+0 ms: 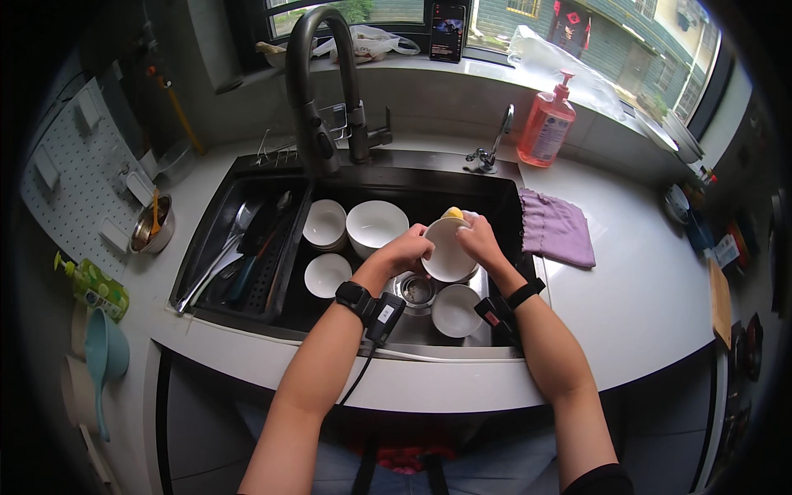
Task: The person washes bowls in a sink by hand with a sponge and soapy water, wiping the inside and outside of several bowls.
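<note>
Above the sink drain point(417, 289), my left hand point(405, 249) grips the left rim of a white bowl point(447, 257). My right hand point(477, 240) is at the bowl's right rim, with a yellow sponge point(453, 213) partly showing behind the far edge and some white suds by the fingers. The bowl is tilted, its inside turned towards me. In the black sink point(433, 185) stand a large white bowl point(377, 224), a stack of white bowls point(325, 224), and a smaller bowl point(328, 275). Another white bowl point(456, 311) lies below my right hand.
A dark faucet point(322, 93) arches over the sink. Spoons and other utensils point(229, 247) lie in the left basin. A purple cloth point(557, 228) rests on the right counter, near a pink pump bottle point(547, 127). A phone point(448, 32) stands on the windowsill.
</note>
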The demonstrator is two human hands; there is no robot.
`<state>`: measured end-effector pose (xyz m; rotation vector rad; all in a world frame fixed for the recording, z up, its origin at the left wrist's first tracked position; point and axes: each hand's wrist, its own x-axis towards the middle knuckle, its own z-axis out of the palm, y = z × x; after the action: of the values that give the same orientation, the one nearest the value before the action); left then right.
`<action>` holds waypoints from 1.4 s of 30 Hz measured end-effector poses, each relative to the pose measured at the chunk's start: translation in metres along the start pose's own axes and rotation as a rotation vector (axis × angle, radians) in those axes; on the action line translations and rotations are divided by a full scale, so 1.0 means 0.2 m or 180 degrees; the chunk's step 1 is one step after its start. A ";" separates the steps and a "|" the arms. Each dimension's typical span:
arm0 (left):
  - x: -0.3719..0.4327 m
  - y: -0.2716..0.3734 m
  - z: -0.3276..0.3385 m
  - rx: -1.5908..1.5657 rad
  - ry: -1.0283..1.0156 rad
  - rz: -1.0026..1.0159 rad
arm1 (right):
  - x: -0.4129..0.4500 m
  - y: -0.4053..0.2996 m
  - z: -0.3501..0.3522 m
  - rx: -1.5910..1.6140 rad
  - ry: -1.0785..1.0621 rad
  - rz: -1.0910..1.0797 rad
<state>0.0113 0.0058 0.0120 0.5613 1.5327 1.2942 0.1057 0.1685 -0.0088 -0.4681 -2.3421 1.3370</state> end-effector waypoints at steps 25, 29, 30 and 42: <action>-0.01 -0.04 -0.06 0.0688 -0.1014 -0.0738 | -0.11 -0.23 -0.07 -0.1189 -0.1408 0.0417; 0.00 -0.05 -0.03 0.0584 -0.1760 -0.0885 | -0.11 -0.22 -0.08 -0.1598 -0.1943 0.0921; -0.01 -0.04 -0.02 0.0521 -0.1847 -0.0942 | -0.12 -0.22 -0.08 -0.1659 -0.2035 0.0975; -0.08 0.01 0.03 0.0797 -0.1891 -0.0974 | -0.15 -0.11 -0.03 -0.2669 -0.2842 0.1060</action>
<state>0.0225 -0.0045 0.0198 0.7561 1.2180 0.6245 0.1321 0.1473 0.0078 -0.5823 -3.7107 0.6377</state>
